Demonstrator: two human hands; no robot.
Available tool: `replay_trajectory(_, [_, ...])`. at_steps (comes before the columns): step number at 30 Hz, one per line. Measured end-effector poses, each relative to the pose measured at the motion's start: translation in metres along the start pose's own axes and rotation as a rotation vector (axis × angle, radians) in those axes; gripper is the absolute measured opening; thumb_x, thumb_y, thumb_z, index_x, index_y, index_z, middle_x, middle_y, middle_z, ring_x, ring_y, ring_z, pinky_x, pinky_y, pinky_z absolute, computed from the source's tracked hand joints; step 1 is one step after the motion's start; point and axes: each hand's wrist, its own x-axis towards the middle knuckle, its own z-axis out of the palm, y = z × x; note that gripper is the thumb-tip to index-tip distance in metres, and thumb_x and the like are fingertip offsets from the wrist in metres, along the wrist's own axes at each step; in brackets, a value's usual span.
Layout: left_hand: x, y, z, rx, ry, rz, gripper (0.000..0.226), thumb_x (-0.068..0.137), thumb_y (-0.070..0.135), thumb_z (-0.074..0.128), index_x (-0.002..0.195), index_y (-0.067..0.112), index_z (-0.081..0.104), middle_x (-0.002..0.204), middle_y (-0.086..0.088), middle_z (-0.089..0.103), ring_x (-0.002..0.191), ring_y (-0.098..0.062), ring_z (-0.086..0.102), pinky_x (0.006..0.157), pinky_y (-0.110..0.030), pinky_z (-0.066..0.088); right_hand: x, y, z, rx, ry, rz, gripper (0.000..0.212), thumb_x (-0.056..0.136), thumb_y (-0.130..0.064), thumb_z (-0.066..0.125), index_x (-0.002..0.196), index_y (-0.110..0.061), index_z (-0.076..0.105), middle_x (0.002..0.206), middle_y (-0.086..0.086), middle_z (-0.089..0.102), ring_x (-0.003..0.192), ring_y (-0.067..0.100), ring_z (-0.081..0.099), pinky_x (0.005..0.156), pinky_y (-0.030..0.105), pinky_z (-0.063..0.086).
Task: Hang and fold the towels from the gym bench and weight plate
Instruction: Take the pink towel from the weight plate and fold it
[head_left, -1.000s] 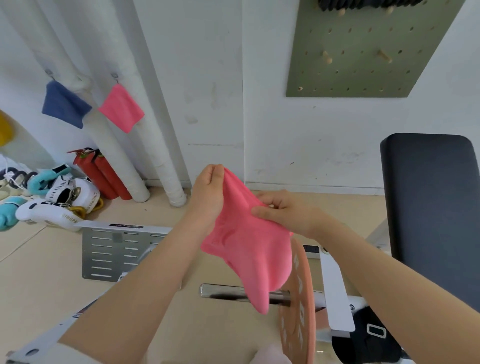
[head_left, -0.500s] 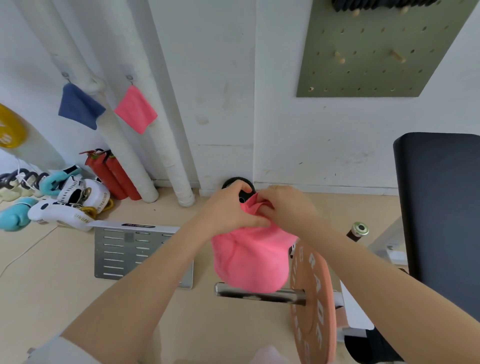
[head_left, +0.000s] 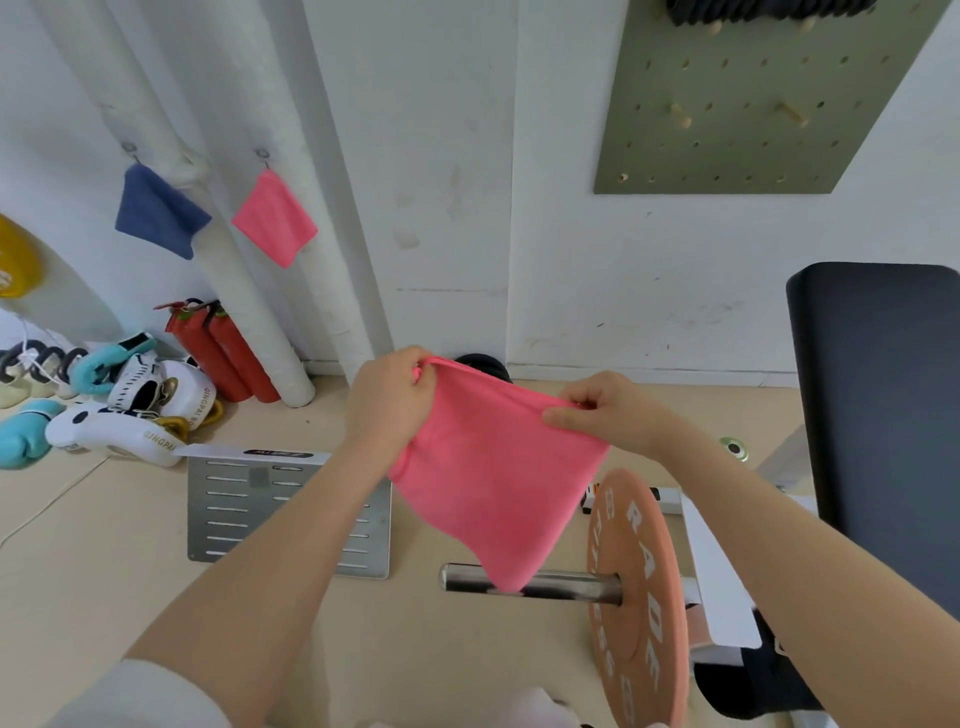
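A pink towel (head_left: 493, 483) hangs spread in the air in front of me, above the steel bar (head_left: 535, 584). My left hand (head_left: 389, 402) grips its upper left corner. My right hand (head_left: 602, 410) pinches its upper right edge. The towel's lower tip drapes over the bar beside the salmon weight plate (head_left: 636, 597). The black gym bench pad (head_left: 883, 431) stands at the right. On the wall at the left, a blue towel (head_left: 161, 213) and a second pink towel (head_left: 275, 218) hang from hooks.
White pipes (head_left: 249, 291) run down the wall, with red cylinders (head_left: 223, 353) at their foot. Boxing gloves and gear (head_left: 114, 405) lie on the floor at left. A slotted metal plate (head_left: 291, 514) lies on the floor. A green pegboard (head_left: 743, 98) hangs on the wall.
My hands were bunched together on the towel; they have moved apart, and the towel is now stretched out flat between them.
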Motion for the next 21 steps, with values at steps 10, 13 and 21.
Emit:
replay_trajectory(10, [-0.002, -0.048, -0.005, -0.13, -0.007, -0.089, 0.026, 0.089, 0.013, 0.046, 0.1, 0.014, 0.069, 0.087, -0.011, 0.07, 0.085, -0.031, 0.063, 0.073, -0.033, 0.044, 0.006, -0.008, 0.023, -0.213, 0.049, -0.272, 0.009, 0.08, -0.017, 0.07, 0.074, -0.011, 0.073, 0.134, -0.012, 0.039, 0.094, -0.008, 0.045, 0.09, 0.022, 0.035])
replay_trajectory(13, [0.002, -0.061, -0.012, -0.163, 0.027, -0.155, 0.028, 0.088, 0.012, 0.043, 0.096, 0.01, 0.07, 0.089, -0.013, 0.07, 0.085, -0.033, 0.063, 0.077, -0.037, 0.046, 0.007, -0.019, 0.031, -0.134, 0.165, -0.303, 0.019, 0.073, -0.028, 0.071, 0.064, -0.012, 0.069, 0.128, -0.016, 0.041, 0.105, 0.01, 0.038, 0.089, 0.011, 0.03])
replay_trajectory(21, [0.001, -0.071, -0.026, -0.187, 0.032, -0.151, 0.028, 0.088, 0.009, 0.042, 0.093, 0.008, 0.069, 0.085, -0.013, 0.068, 0.084, -0.032, 0.062, 0.075, -0.036, 0.045, 0.005, -0.034, 0.035, 0.291, -0.062, -0.06, 0.03, 0.082, -0.023, 0.06, 0.077, 0.007, 0.063, 0.101, -0.003, 0.062, 0.083, 0.009, 0.056, 0.073, 0.021, 0.044])
